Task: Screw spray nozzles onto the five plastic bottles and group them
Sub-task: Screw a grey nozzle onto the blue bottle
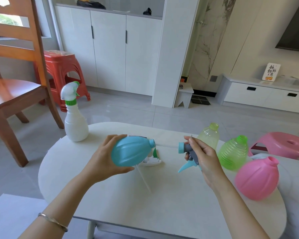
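My left hand [103,159] grips a blue bottle [131,151] tipped on its side above the table, its open neck pointing right. My right hand [203,156] holds a grey and blue spray nozzle [188,153], its blue collar facing the bottle's neck across a small gap, with the clear dip tube reaching toward the neck. A white bottle [75,121] with a white and green nozzle screwed on stands at the table's far left. Open-necked at the right stand a pale yellow bottle [210,135], a green ribbed bottle [233,153] and a pink bottle [257,178].
A loose white and green nozzle [152,160] with a long clear tube lies on the white oval table [128,200] under the blue bottle. A wooden chair [12,87] and red stool [62,73] stand left; a pink stool [283,144] sits right.
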`<state>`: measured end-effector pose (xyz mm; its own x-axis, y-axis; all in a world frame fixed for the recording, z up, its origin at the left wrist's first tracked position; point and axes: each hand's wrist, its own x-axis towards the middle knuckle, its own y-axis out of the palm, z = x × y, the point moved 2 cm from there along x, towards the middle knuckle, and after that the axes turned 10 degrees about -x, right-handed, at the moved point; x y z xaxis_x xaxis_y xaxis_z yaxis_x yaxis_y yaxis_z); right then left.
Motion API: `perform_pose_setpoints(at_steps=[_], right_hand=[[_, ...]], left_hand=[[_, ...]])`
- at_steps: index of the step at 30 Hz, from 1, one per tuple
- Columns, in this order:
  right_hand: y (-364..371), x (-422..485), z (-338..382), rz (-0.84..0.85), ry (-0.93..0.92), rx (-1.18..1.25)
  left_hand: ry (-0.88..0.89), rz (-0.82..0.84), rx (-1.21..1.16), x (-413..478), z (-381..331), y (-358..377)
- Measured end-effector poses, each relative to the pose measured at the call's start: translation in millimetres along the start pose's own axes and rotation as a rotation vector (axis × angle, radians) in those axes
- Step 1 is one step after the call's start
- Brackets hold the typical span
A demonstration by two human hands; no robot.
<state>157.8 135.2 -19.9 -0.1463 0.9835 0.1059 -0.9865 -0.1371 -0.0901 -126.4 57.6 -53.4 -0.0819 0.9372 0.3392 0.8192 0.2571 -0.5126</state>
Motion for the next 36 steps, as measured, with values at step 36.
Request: perform_pose_setpoints(at_steps=[36], right_hand=[[53.4, 3.7, 0.9, -0.031, 0.180, 0.468]], left_hand=[[-0.514, 0.048, -0.946, 4.4, -24.1, 35.2]])
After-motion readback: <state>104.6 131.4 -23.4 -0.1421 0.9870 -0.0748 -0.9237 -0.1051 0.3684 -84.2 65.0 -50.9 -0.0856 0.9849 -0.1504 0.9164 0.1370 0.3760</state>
